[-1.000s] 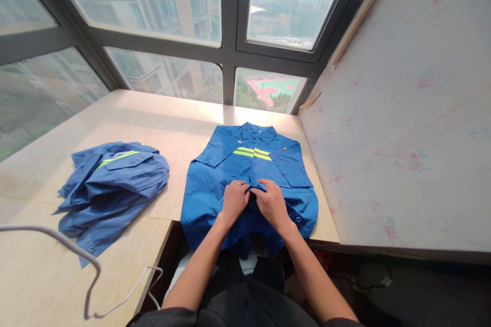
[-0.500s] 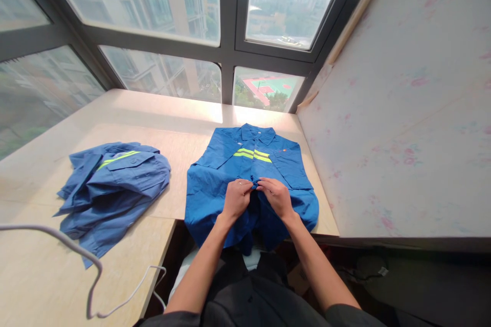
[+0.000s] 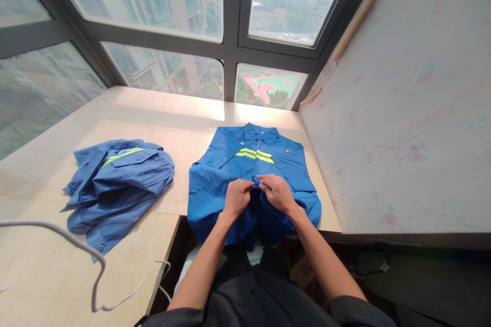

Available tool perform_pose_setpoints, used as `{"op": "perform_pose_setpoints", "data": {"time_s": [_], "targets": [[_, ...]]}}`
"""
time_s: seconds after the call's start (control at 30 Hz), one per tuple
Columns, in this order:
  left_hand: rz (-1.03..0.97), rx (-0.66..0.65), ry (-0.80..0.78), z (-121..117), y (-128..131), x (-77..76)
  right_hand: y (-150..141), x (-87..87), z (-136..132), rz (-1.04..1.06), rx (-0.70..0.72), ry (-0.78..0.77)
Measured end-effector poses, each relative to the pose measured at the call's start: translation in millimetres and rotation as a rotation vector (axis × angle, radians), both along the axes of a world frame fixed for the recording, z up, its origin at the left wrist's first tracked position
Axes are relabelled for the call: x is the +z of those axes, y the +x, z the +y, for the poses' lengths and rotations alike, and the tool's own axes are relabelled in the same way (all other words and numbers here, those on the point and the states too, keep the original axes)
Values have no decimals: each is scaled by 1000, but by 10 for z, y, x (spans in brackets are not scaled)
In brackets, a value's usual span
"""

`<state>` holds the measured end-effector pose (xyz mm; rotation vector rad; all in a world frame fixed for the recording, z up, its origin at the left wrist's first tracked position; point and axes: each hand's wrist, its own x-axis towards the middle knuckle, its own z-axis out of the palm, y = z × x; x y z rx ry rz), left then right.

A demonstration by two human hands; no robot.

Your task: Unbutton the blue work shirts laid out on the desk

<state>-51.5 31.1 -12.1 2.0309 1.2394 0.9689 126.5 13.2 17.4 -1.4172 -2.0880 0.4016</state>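
A blue work jacket (image 3: pixel 230 163) with yellow-green reflective stripes lies front up before me, its collar toward the window and its lower part hanging over the table's front edge. My left hand (image 3: pixel 240 196) pinches the jacket's front opening near the middle. Close beside it, my right hand (image 3: pixel 274 191) pinches the other side of the opening. The fingertips of both hands almost meet, and the small bit of cloth or fastening between them is mostly hidden.
At the left, a second blue garment (image 3: pixel 123 179) with a reflective stripe lies crumpled on the wooden table (image 3: pixel 95 107). A white cable (image 3: pixel 95 281) loops across the lower left. Windows (image 3: pixel 153 0) stand behind, and a floral-papered wall (image 3: pixel 402 112) borders the right.
The view has shifted slightly. Both hands keep their pinch at the jacket's front opening, with the right hand's fingers a little repositioned. The jacket and the other garment otherwise lie as before.
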Motion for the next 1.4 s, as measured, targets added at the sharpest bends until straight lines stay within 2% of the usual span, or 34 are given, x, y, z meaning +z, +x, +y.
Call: {"op": "perform_pose_setpoints", "data": {"time_s": [0.1, 0.2, 0.37, 0.57, 0.77, 0.9, 1.1, 1.27, 1.4], "targets": [[0, 60, -43, -32, -2, 49, -18, 18, 36, -43, 14, -48], [9, 96, -9, -85, 6, 129, -43, 11, 51, -51, -45, -86], [69, 115, 75, -175, 47, 195, -43, -29, 46, 99, -81, -174], [-6, 121, 107, -152, 85, 123, 14, -56, 58, 248, -7, -229], [-91, 136, -64, -72, 107, 1, -11, -74, 55, 244, -11, -233], [-136, 169, -108, -47, 120, -72, -48, -89, 44, 253, -12, -202], [-143, 207, -132, -50, 138, -62, -81, -66, 2, 265, -34, -121], [-111, 188, -125, -53, 142, -41, -69, -77, -27, 172, -42, -42], [-120, 153, -122, -61, 133, -39, -8, -83, 4, 191, -9, -82]]}}
